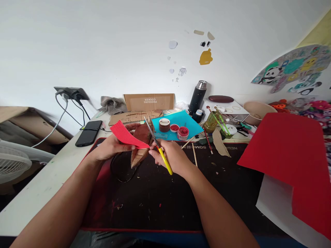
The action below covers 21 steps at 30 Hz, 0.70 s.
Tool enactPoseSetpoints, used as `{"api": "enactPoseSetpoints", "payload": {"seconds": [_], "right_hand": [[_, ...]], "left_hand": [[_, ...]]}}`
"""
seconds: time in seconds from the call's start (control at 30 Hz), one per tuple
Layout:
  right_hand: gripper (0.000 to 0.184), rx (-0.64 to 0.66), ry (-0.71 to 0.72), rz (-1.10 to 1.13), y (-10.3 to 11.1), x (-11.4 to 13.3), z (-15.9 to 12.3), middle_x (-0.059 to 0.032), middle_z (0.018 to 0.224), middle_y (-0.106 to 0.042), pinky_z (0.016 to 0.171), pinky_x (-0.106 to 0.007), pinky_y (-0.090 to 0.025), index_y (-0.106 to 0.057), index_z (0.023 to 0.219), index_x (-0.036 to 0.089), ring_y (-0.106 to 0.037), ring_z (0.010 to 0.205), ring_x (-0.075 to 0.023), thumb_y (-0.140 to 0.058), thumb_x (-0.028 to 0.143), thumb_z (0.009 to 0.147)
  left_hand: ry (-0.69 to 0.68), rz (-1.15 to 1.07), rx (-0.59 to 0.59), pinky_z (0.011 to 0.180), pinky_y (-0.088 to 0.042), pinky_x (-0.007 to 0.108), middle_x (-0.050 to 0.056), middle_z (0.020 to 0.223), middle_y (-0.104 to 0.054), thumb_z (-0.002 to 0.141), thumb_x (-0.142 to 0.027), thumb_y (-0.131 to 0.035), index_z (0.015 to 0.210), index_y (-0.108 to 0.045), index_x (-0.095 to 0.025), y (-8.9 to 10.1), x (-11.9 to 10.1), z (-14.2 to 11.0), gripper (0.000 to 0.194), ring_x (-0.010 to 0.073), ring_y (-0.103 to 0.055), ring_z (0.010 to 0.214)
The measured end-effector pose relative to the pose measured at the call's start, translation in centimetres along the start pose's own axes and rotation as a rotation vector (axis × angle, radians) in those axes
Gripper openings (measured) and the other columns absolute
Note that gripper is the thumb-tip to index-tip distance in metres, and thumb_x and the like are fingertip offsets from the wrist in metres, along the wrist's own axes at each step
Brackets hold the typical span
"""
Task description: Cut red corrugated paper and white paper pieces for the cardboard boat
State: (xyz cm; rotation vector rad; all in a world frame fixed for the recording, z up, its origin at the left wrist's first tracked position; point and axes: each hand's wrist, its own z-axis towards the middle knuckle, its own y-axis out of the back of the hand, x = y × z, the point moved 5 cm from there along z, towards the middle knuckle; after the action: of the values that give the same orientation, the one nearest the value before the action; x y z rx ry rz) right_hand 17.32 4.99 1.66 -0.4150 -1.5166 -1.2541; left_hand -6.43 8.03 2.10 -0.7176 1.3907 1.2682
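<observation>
My left hand (111, 147) is closed on a curved strip of red corrugated paper (125, 135), its thumb lying along the lower edge. My right hand (173, 156) grips yellow-handled scissors (164, 159), blades pointing up and away to the left. The right fingertips are at the narrow end of the red strip; whether they pinch it I cannot tell. Behind and below the strip is a boat-shaped cardboard piece (141, 155) with a brown painted surface, partly hidden by the strip and my left hand.
A turquoise sheet (192, 128) bears paint jars (183, 132). Brushes stand in a jar (210, 123) near a black flask (198, 96). Red sheet material (289, 155) rises at the right. A phone (89, 133) lies left of the black mat (160, 196); a fan (12, 162) stands beyond.
</observation>
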Motion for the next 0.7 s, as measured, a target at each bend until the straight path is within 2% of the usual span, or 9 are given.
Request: {"api": "enactPoseSetpoints", "payload": {"seconds": [0.07, 0.17, 0.27, 0.4, 0.5, 0.7], "right_hand": [[0.007, -0.001, -0.008, 0.019, 0.0, 0.0, 0.0, 0.0040, 0.070, -0.073, 0.066, -0.026, -0.055, -0.067, 0.102, 0.023, -0.077, 0.062, -0.0166, -0.073, 0.027, 0.102], [0.007, -0.027, -0.038, 0.053, 0.2, -0.1, -0.1, 0.0037, 0.069, -0.072, 0.064, -0.026, -0.057, -0.067, 0.102, 0.023, -0.077, 0.063, -0.0169, -0.070, 0.029, 0.103], [0.008, -0.060, -0.061, 0.079, 0.4, -0.3, -0.2, 0.0034, 0.067, -0.072, 0.061, -0.026, -0.058, -0.067, 0.103, 0.024, -0.077, 0.061, -0.0179, -0.069, 0.031, 0.103], [0.015, -0.095, -0.078, 0.118, 0.4, -1.0, 0.0, 0.0025, 0.066, -0.072, 0.055, -0.027, -0.058, -0.069, 0.106, 0.024, -0.074, 0.056, -0.0183, -0.071, 0.037, 0.102], [0.024, -0.129, -0.102, 0.160, 0.3, -1.7, 0.2, 0.0019, 0.066, -0.073, 0.052, -0.026, -0.059, -0.071, 0.110, 0.023, -0.075, 0.056, -0.0193, -0.075, 0.044, 0.099], [0.030, -0.161, -0.123, 0.202, 0.2, -1.7, 0.2, 0.0017, 0.064, -0.071, 0.053, -0.027, -0.061, -0.071, 0.108, 0.023, -0.075, 0.056, -0.0198, -0.077, 0.050, 0.096]], "left_hand": [[0.030, 0.032, -0.025, 0.128, -0.044, 0.060, 0.015, 0.142, -0.077, 0.069, -0.053, -0.101, 0.154, -0.065, -0.026, 0.1, 0.1, 0.1, 0.097, 0.0442, -0.060, 0.146], [0.098, -0.013, -0.016, 0.118, -0.053, 0.058, 0.016, 0.131, -0.081, 0.072, -0.057, -0.098, 0.158, -0.062, -0.022, 0.1, 0.7, 0.1, 0.099, 0.0412, -0.071, 0.129], [0.099, -0.031, 0.010, 0.111, -0.057, 0.054, 0.014, 0.126, -0.082, 0.074, -0.056, -0.098, 0.154, -0.066, -0.022, 0.2, 1.0, 0.2, 0.093, 0.0368, -0.075, 0.118], [0.064, -0.015, 0.039, 0.108, -0.058, 0.052, 0.015, 0.125, -0.082, 0.077, -0.057, -0.096, 0.133, -0.078, -0.019, 0.1, 1.1, 0.2, 0.071, 0.0372, -0.074, 0.117], [0.044, 0.025, 0.066, 0.105, -0.059, 0.050, 0.014, 0.124, -0.083, 0.077, -0.056, -0.096, 0.122, -0.081, -0.019, 0.0, 1.2, 0.2, 0.060, 0.0379, -0.074, 0.117], [-0.011, 0.021, 0.134, 0.105, -0.059, 0.049, 0.013, 0.123, -0.082, 0.085, -0.049, -0.092, 0.122, -0.080, -0.019, -0.6, 0.8, 0.2, 0.049, 0.0355, -0.073, 0.117]]}}
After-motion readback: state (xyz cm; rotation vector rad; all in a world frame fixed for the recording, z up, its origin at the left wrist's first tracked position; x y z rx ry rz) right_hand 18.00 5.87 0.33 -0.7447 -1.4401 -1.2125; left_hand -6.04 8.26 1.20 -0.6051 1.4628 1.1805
